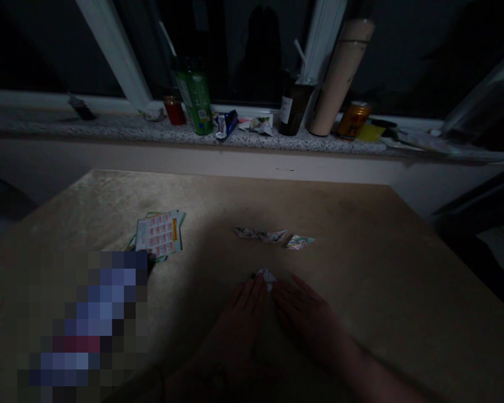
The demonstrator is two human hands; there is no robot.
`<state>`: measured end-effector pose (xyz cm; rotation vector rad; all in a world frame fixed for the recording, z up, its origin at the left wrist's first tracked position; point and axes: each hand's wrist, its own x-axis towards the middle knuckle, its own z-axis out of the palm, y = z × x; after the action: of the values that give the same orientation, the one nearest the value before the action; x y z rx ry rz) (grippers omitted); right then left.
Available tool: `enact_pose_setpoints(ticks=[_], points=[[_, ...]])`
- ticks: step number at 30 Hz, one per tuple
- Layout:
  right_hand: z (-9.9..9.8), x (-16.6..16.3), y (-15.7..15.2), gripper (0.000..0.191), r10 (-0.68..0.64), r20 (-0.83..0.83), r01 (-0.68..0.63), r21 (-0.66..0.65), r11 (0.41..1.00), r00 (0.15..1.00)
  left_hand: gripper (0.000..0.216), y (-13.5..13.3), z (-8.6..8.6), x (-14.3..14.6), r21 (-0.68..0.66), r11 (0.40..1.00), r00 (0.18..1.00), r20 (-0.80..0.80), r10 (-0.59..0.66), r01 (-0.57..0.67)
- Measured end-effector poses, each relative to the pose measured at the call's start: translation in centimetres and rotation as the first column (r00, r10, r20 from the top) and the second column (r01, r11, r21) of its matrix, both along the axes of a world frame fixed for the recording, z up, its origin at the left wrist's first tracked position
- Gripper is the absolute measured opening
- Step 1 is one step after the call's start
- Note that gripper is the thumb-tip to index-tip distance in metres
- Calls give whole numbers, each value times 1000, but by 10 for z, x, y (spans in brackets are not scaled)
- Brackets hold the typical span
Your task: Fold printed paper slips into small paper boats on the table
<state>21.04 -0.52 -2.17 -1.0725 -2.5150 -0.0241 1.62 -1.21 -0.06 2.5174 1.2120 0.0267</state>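
A small folded piece of printed paper (pixel 267 275) lies on the tan table (pixel 361 268), near its front middle. My left hand (pixel 243 316) lies flat on the paper's left side, fingers stretched out. My right hand (pixel 306 316) presses flat on the right side, fingers also extended. Only the paper's far tip shows between the fingertips. Beyond the hands lie two folded paper shapes, a long one (pixel 260 234) and a small one (pixel 300 242).
A stack of printed sheets (pixel 159 234) sits on the table's left. A blurred patch (pixel 88 324) covers the front left. The stone windowsill (pixel 109 129) holds a green bottle (pixel 195 98), two cans (pixel 353 118), a dark bottle (pixel 293 106), a tall beige tube (pixel 340 78) and wrappers.
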Motion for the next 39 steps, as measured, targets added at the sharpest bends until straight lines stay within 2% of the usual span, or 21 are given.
enact_pose_setpoints(ticks=[4,8,14,20,24,28,31,35,39], points=[[-4,-8,-8,30,-30,55,27,64,998,998,101,1,-1,-1,-2,1000,1000,14,-14,14],[-6,-10,-12,33,-63,-7,63,102,993,998,110,-2,-3,-2,10,1000,999,47,-17,17],[-12,-7,-12,33,-49,2,49,77,996,999,102,-3,-1,-2,1,1000,999,42,-20,20],[-9,-7,-9,30,-49,-24,51,87,995,998,104,-2,3,1,-34,999,1000,3,-16,16],[-5,-6,-5,30,-40,-65,42,41,998,997,87,-3,3,0,29,999,998,58,28,-29],[1,-4,-3,28,-32,-97,33,9,999,995,59,8,2,-3,128,972,975,131,178,-195],[5,-5,-2,29,-26,-120,26,0,1000,992,64,19,-4,-7,273,920,957,153,246,-280],[6,-5,-3,30,-10,-134,14,29,999,991,57,27,-14,-10,281,926,967,111,229,-251],[5,-5,-3,29,0,-160,6,33,999,987,46,28,-14,-11,243,953,983,83,167,-182]])
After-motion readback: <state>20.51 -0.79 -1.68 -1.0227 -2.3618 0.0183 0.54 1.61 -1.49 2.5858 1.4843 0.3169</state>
